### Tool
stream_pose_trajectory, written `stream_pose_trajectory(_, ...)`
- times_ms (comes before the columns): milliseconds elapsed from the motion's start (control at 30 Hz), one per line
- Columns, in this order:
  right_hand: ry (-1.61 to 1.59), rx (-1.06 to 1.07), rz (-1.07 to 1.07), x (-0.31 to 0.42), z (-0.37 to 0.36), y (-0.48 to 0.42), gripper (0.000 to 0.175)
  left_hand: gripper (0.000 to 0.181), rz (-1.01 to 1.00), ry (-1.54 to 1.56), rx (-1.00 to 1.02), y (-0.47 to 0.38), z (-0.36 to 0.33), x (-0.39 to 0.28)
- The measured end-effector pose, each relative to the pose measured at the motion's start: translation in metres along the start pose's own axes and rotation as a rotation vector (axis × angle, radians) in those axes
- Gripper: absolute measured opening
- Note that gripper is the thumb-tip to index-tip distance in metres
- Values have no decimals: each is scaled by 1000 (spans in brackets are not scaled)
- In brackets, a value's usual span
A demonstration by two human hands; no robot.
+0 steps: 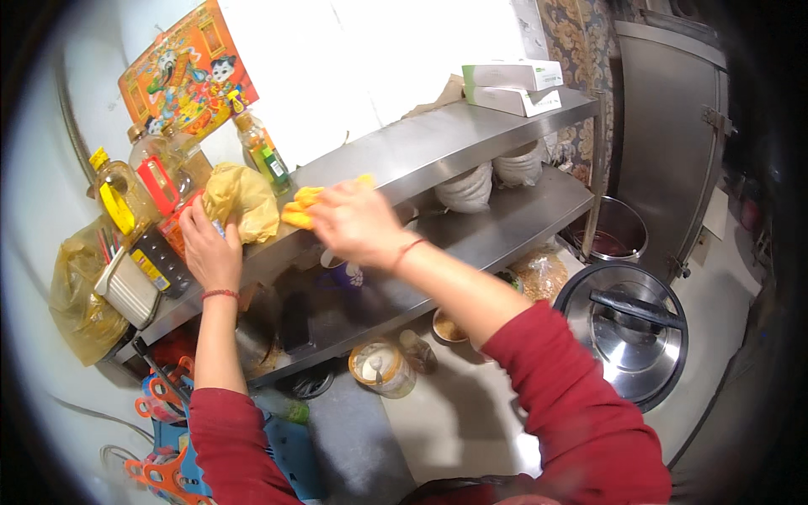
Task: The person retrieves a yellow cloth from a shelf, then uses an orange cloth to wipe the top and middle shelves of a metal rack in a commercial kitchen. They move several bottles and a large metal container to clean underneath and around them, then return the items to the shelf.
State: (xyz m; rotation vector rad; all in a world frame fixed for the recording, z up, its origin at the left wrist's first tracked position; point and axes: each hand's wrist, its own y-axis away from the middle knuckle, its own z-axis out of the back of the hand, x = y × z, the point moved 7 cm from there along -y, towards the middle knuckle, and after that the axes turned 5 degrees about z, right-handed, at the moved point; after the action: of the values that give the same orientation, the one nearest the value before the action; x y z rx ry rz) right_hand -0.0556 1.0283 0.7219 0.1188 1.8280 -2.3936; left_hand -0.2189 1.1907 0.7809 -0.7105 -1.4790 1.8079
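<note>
A yellow cloth [303, 205] is bunched in my right hand [356, 221], which is over the front part of the upper stainless steel shelf [391, 161]. On the left part of that shelf my left hand [211, 246] rests against a red box [173, 230] and a crumpled yellow plastic bag [243, 199]; whether it grips either cannot be told. Behind the bag stands a bottle with a green label [271, 161]. Large oil bottles [126, 196] and a dark sauce bottle [158, 262] are left of my left hand.
Two white-and-green boxes [511, 85] lie on the shelf's right end. Wrapped stacks of bowls [467, 188] sit on the shelf below. Under it are a jar of white powder with a spoon [382, 369] and a lidded steel pot [631, 334]. A ribbed white container [129, 287] stands far left.
</note>
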Motion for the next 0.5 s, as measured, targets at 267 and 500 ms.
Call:
stream_pose_trajectory(267,467,-140,-274,-151,121,44,31,58,-169,-5,98,33,36,20)
stream_pose_trajectory(500,367,-137,-192,-7,-12,13,18,54,-217,90,54,47,34,-7)
